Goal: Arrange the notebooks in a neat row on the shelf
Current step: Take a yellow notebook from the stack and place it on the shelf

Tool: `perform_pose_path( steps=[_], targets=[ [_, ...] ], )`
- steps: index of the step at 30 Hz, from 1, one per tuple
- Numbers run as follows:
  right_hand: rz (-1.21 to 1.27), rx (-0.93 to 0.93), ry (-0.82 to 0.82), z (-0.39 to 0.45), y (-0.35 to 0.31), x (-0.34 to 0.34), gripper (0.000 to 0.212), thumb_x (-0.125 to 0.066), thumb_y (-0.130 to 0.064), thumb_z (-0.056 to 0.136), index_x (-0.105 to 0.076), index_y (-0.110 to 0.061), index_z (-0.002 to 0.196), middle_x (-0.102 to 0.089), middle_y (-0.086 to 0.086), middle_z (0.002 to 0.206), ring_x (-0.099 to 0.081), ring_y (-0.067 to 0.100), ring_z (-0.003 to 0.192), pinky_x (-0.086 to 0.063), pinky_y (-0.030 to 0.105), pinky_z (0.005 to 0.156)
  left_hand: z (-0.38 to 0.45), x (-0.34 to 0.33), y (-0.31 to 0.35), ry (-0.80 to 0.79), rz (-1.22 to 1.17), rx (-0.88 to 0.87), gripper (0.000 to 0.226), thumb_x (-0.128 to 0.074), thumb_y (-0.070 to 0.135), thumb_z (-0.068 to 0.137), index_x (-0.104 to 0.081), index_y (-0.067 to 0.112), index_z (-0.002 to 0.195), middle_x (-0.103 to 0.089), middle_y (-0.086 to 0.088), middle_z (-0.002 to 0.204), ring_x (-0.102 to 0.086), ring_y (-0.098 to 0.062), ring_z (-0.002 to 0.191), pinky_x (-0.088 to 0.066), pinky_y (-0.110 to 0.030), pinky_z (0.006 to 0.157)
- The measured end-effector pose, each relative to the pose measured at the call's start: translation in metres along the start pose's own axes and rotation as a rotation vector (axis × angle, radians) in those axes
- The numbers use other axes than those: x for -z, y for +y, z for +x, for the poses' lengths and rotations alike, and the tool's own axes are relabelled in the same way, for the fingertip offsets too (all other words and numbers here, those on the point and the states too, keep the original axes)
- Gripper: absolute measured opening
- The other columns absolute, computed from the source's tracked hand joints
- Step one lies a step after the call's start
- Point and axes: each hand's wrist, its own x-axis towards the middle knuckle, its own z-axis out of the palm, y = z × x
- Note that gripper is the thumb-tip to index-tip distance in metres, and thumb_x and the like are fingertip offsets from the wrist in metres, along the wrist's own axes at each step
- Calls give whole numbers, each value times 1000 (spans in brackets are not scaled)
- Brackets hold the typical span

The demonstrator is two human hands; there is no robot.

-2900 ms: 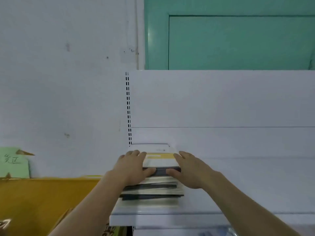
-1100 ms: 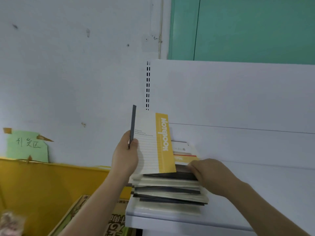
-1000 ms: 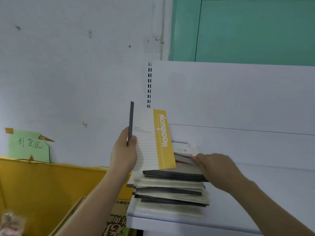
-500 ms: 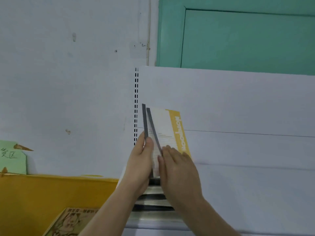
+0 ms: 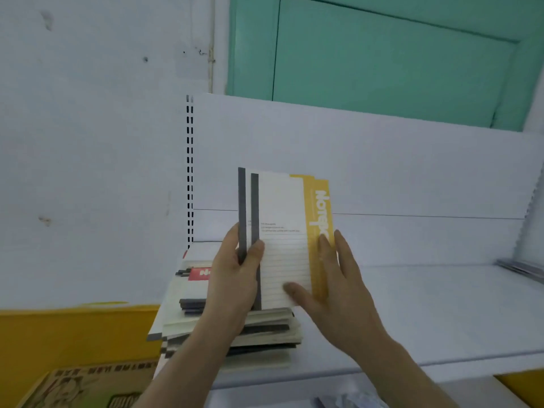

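Here 2 upright notebooks [image 5: 282, 231] stand on the stack [image 5: 265, 328] — left hand [image 5: 235, 278] fingers gripping, right hand [image 5: 332, 287] fingers straight against them.

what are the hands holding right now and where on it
Two upright yellow-striped notebooks: the left hand grips their dark spine edges low down, the right hand steadies the lower front cover and yellow edge.

Your left hand [image 5: 235, 278] grips two upright notebooks [image 5: 282, 231] by their dark grey spines, thumb across the front. Each has a white lined cover with a yellow strip. Your right hand [image 5: 332, 293] lies flat against their right side, fingers straight. They stand on a stack of notebooks [image 5: 265, 328] lying flat at the left end of a white shelf [image 5: 426, 313]. Right of the stack, the shelf runs to some grey items [image 5: 521, 267] at the far end. Above the shelf is a green door [image 5: 382, 60]; left of the stack, a yellow panel [image 5: 73, 334].
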Motion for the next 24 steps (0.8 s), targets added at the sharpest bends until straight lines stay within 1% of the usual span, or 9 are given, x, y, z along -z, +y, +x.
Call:
perform_pose_path(
  steps=[3, 6, 11, 15, 18, 20, 21, 23, 24],
  targets=[
    [63, -45, -115, -12, 18, 18, 113, -56, -77, 72, 16, -36, 149, 27, -26, 150, -9, 2, 141, -28, 28, 110, -5, -26, -5, -14, 3, 10, 25, -46, 24, 104, -56, 39, 121, -69, 15, 102, -65, -8, 96, -56, -37, 85],
    [19, -92, -162, -27, 45, 39, 122, -66, -72, 68, 18, -36, 148, 32, -28, 148, -17, 1, 139, -28, 26, 110, -10, -60, -7, -57, 3, 22, 30, -42, 26, 105, -50, 39, 130, -65, 20, 103, -61, 2, 92, -48, -24, 78],
    [3, -171, -88, -49, 102, 86, 118, -71, -66, 67, 7, -36, 150, 22, -31, 150, -22, 1, 137, -31, 26, 110, -30, -138, -7, -214, 46, 65, 24, -32, 40, 105, -48, 49, 121, -62, 25, 103, -60, -1, 95, -53, -31, 84],
    [-30, -247, -40, -70, 158, 131, 117, -73, -62, 68, 6, -35, 151, 18, -30, 152, -22, 2, 137, -28, 24, 110, -52, -215, -2, -278, 4, 23, 30, -34, 32, 106, -45, 49, 129, -60, 26, 111, -57, 3, 99, -45, -19, 76],
    [-68, -297, 6, -87, 208, 171, 112, -72, -62, 70, -1, -32, 151, 2, -25, 154, -24, 1, 133, -26, 19, 108, -70, -282, 2, -299, 0, 17, 42, -37, 26, 106, -32, 51, 139, -60, 21, 115, -59, -1, 98, -45, -21, 72],
    [-104, -313, 31, -98, 243, 195, 110, -71, -64, 70, -4, -32, 151, -5, -24, 152, -27, -2, 127, -28, 17, 104, -82, -327, 2, -304, 28, -1, 49, -39, 24, 105, -25, 51, 143, -61, 17, 114, -60, -2, 92, -46, -21, 69],
    [-124, -315, 41, -102, 259, 207, 109, -70, -65, 70, -5, -33, 151, -6, -24, 151, -27, -5, 121, -28, 16, 101, -87, -348, 1, -309, 56, -19, 51, -40, 23, 104, -22, 50, 145, -60, 18, 112, -60, 0, 88, -45, -16, 66],
    [-166, -309, 48, -109, 290, 228, 107, -70, -65, 70, -5, -35, 150, -8, -25, 149, -25, -9, 110, -30, 13, 93, -95, -388, -1, -328, 128, -75, 54, -42, 18, 103, -24, 48, 144, -56, 24, 108, -58, 4, 88, -44, -7, 60],
    [-179, -315, 47, -112, 304, 237, 106, -70, -64, 71, -5, -35, 150, -9, -25, 149, -25, -9, 108, -32, 13, 92, -96, -405, -4, -337, 174, -114, 55, -45, 15, 101, -28, 47, 142, -53, 25, 107, -57, 4, 91, -43, -5, 60]
  ],
)
